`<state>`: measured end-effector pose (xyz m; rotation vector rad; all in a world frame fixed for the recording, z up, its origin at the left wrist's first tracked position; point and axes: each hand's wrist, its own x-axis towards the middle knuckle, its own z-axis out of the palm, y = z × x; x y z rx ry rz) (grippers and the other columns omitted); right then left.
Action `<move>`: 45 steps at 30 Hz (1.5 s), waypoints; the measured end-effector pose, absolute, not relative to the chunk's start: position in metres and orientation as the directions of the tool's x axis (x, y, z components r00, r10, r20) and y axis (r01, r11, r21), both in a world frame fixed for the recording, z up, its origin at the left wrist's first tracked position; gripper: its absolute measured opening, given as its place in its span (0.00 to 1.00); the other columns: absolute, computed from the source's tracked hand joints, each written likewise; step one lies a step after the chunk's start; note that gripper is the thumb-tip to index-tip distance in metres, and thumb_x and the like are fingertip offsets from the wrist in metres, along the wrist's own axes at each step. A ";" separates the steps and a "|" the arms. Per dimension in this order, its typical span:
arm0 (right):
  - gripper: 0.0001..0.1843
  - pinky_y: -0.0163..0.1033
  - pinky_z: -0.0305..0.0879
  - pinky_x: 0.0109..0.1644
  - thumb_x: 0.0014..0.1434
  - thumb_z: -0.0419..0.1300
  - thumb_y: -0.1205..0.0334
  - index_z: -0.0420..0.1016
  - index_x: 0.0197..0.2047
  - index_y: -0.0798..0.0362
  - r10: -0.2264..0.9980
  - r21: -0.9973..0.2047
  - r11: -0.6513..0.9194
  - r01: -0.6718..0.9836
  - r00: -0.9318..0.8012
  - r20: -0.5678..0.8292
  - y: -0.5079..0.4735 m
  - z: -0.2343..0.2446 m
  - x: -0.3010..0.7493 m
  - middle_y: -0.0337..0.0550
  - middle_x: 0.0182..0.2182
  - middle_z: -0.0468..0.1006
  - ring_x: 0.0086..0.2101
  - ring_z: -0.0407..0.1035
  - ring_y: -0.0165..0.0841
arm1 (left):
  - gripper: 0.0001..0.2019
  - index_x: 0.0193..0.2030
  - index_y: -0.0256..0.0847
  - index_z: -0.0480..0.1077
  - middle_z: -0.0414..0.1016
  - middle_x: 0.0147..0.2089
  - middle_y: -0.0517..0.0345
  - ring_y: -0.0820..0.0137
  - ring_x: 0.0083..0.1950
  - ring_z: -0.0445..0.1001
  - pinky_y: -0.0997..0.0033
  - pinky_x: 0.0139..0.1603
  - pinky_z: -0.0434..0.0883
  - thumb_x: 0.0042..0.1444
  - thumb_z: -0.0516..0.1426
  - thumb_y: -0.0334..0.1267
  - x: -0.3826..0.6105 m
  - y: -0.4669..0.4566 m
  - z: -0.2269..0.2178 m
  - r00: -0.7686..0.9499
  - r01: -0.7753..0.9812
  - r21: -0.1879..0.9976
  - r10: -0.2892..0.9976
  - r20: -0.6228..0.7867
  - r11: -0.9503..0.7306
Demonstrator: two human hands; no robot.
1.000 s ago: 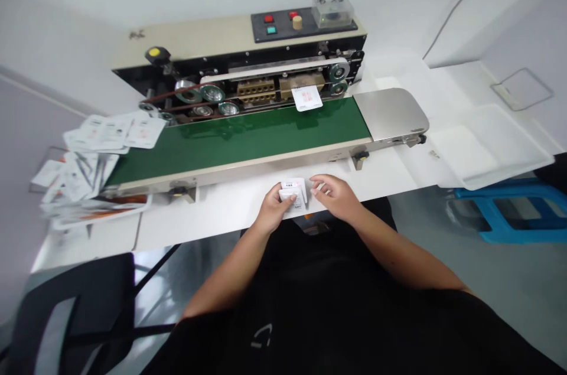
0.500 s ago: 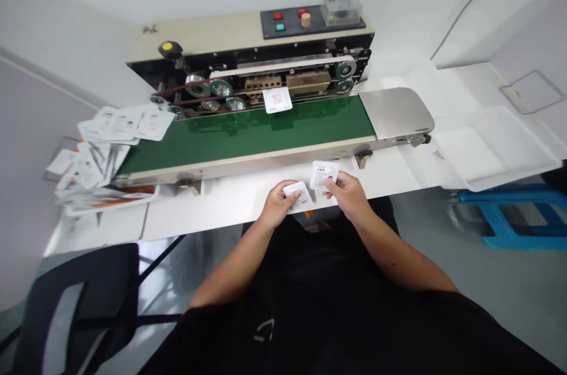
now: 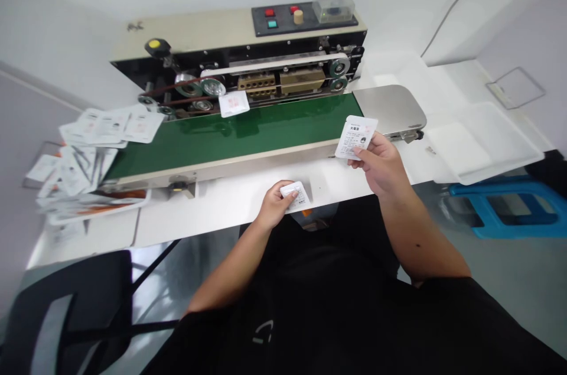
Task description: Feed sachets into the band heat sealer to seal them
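Note:
My right hand (image 3: 381, 163) pinches one small white printed packet (image 3: 355, 137) and holds it up near the right end of the green conveyor belt (image 3: 230, 136). At the table's front edge, my left hand (image 3: 275, 206) grips a small stack of white packets (image 3: 295, 196). Another white packet (image 3: 234, 103) rides along the sealing band of the sealing machine (image 3: 239, 56), left of its middle.
Many sealed packets (image 3: 95, 139) lie heaped at the belt's left end, over a tray. A metal plate (image 3: 390, 109) ends the belt on the right. A white plastic tray (image 3: 482, 144) sits further right, above a blue stool (image 3: 509, 209). A black chair (image 3: 66, 310) stands lower left.
My right hand has taken one packet off the stack and carried it up and to the right. The packet in the machine has travelled left along the band.

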<state>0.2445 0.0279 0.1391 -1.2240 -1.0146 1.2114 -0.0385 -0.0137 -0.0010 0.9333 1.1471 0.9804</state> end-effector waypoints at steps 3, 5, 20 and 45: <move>0.19 0.39 0.70 0.28 0.59 0.73 0.50 0.80 0.50 0.48 0.992 -0.989 -0.053 -0.136 0.110 -0.068 0.031 0.137 0.253 0.43 0.37 0.84 0.26 0.71 0.29 | 0.27 0.49 0.39 0.79 0.82 0.39 0.56 0.68 0.36 0.79 0.70 0.38 0.77 0.50 0.75 0.55 -0.038 -0.014 0.001 0.133 -0.133 0.941 0.947 -0.293 0.310; 0.19 0.37 0.66 0.25 0.59 0.74 0.47 0.79 0.46 0.49 0.989 -0.988 -0.060 -0.141 0.124 -0.078 0.040 0.139 0.264 0.41 0.31 0.80 0.23 0.67 0.28 | 0.27 0.49 0.39 0.79 0.82 0.39 0.56 0.68 0.36 0.79 0.70 0.39 0.77 0.50 0.75 0.55 -0.038 -0.015 0.002 0.134 -0.128 0.942 0.946 -0.294 0.311; 0.08 0.33 0.75 0.27 0.65 0.70 0.62 0.74 0.39 0.54 0.969 -0.980 -0.160 -0.120 0.171 -0.179 0.169 0.152 0.302 0.43 0.28 0.78 0.25 0.72 0.28 | 0.26 0.49 0.40 0.79 0.81 0.39 0.56 0.68 0.35 0.78 0.70 0.36 0.76 0.51 0.74 0.55 -0.041 -0.014 0.002 0.149 -0.078 0.953 0.948 -0.280 0.294; 0.13 0.38 0.73 0.38 0.64 0.67 0.53 0.85 0.45 0.52 0.949 -0.939 -0.019 0.345 -0.290 -0.125 -0.006 0.082 0.210 0.44 0.37 0.84 0.33 0.76 0.33 | 0.29 0.50 0.38 0.75 0.79 0.37 0.57 0.69 0.35 0.76 0.71 0.36 0.75 0.52 0.72 0.59 -0.040 -0.014 0.007 0.189 -0.042 0.956 0.942 -0.277 0.290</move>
